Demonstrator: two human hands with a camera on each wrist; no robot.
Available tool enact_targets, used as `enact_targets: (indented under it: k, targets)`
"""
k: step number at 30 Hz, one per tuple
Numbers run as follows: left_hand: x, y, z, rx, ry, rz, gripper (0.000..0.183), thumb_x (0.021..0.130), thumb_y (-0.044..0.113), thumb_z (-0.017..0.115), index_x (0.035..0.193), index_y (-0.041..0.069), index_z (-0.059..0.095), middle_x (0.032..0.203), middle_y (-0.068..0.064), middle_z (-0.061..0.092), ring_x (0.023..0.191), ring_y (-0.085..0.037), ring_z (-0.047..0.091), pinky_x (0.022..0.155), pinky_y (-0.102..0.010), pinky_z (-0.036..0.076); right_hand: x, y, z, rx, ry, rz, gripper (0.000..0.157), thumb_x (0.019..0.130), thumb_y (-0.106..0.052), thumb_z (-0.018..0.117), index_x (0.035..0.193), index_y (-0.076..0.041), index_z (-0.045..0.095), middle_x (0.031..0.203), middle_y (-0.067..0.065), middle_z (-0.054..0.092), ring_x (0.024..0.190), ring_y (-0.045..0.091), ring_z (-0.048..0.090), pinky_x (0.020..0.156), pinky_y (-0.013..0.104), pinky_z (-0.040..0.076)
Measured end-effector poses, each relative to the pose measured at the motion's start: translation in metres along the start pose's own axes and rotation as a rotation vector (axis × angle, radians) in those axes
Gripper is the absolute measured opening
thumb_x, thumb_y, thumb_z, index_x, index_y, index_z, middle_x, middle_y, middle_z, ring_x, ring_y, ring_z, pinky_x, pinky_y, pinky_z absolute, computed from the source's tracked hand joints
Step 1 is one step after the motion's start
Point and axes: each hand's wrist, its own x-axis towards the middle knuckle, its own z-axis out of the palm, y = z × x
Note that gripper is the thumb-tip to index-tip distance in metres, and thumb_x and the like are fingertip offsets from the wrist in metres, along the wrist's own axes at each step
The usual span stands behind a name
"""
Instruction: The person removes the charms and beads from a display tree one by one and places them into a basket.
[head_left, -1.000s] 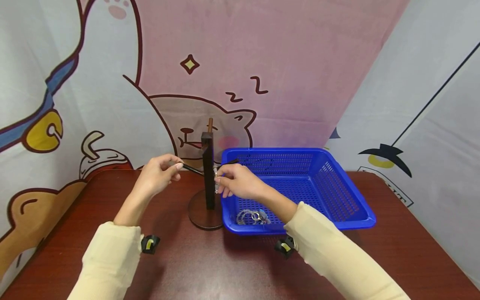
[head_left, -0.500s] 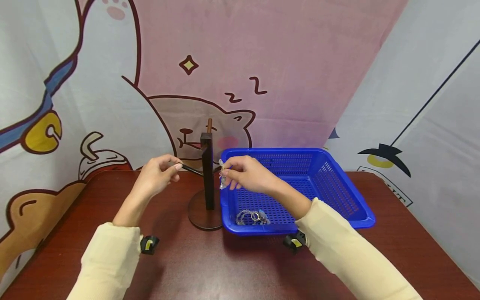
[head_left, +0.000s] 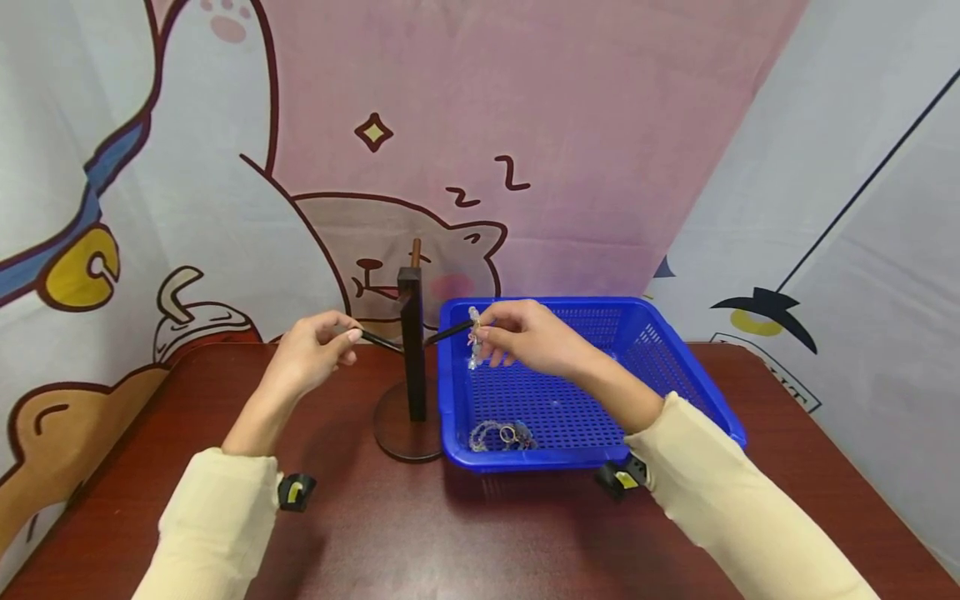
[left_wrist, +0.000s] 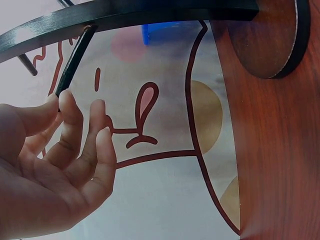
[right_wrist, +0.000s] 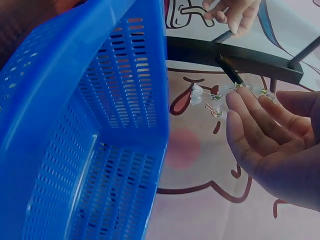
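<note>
A dark wooden stand (head_left: 413, 358) with a round base (head_left: 390, 437) rises from the table, pegs sticking out on both sides. My left hand (head_left: 311, 350) pinches the tip of its left peg (head_left: 382, 340) between thumb and forefinger, as the left wrist view confirms. Over the basket's left side, my right hand (head_left: 528, 337) holds a clear beaded bracelet (head_left: 474, 360) by thumb and fingertips. The bracelet is right at the tip of the right peg (head_left: 447, 333). Clear flower-like beads (right_wrist: 197, 95) dangle from it in the right wrist view.
A blue plastic basket (head_left: 592, 458) stands on the brown table (head_left: 360, 533), close to the stand's right side. In its front left corner lies another pale beaded bracelet (head_left: 487, 433) with a ring and bluish charm. A cartoon-printed cloth (head_left: 600, 125) hangs behind.
My right hand has moved right with the bracelet, from beside the stand's post out to the right peg's tip. My left hand keeps its pinch on the left peg.
</note>
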Motion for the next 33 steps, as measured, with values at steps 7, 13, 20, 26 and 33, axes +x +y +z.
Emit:
enact_targets:
  k: [7, 13, 20, 26, 33]
  targets:
    - [-0.001, -0.001, -0.001, -0.002, -0.005, 0.001, 0.024, 0.096, 0.020, 0.048, 0.112, 0.004, 0.057, 0.078, -0.013, 0.064, 0.075, -0.020, 0.060, 0.070, -0.034, 0.047, -0.009, 0.005, -0.009, -0.056, 0.008, -0.009, 0.015, 0.093, -0.008, 0.052, 0.091, 0.003, 0.062, 0.076, 0.011, 0.065, 0.067, 0.025, 0.061, 0.059, 0.031, 0.049]
    - [-0.001, -0.001, -0.001, -0.010, -0.006, -0.001, 0.023, 0.096, 0.019, 0.048, 0.112, 0.004, 0.057, 0.076, -0.011, 0.063, 0.074, -0.020, 0.060, 0.069, -0.033, 0.046, -0.020, 0.010, -0.014, -0.079, 0.009, 0.015, 0.014, 0.093, -0.007, 0.052, 0.094, 0.003, 0.062, 0.077, 0.009, 0.065, 0.070, 0.026, 0.062, 0.062, 0.035, 0.050]
    - [0.000, 0.000, 0.000, -0.006, 0.000, 0.006, 0.023, 0.096, 0.019, 0.048, 0.111, 0.004, 0.057, 0.075, -0.012, 0.063, 0.072, -0.019, 0.060, 0.067, -0.032, 0.046, -0.037, 0.025, -0.017, -0.110, -0.012, 0.030, 0.014, 0.092, -0.004, 0.051, 0.095, 0.005, 0.061, 0.077, 0.010, 0.064, 0.069, 0.022, 0.062, 0.062, 0.037, 0.050]
    - [-0.001, 0.000, 0.000, -0.011, 0.004, 0.013, 0.022, 0.096, 0.018, 0.048, 0.110, 0.003, 0.058, 0.076, -0.013, 0.063, 0.072, -0.019, 0.060, 0.066, -0.031, 0.046, -0.051, 0.037, -0.020, -0.127, -0.021, 0.060, 0.014, 0.092, -0.006, 0.052, 0.096, 0.002, 0.062, 0.077, 0.009, 0.063, 0.068, 0.018, 0.061, 0.061, 0.030, 0.050]
    - [-0.001, 0.001, 0.000, -0.002, 0.005, 0.009, 0.023, 0.096, 0.019, 0.048, 0.111, 0.004, 0.057, 0.072, -0.007, 0.062, 0.073, -0.019, 0.060, 0.067, -0.032, 0.046, -0.061, 0.047, -0.021, -0.132, -0.027, 0.082, 0.012, 0.092, -0.008, 0.053, 0.093, -0.001, 0.063, 0.075, 0.007, 0.063, 0.067, 0.017, 0.059, 0.061, 0.031, 0.049]
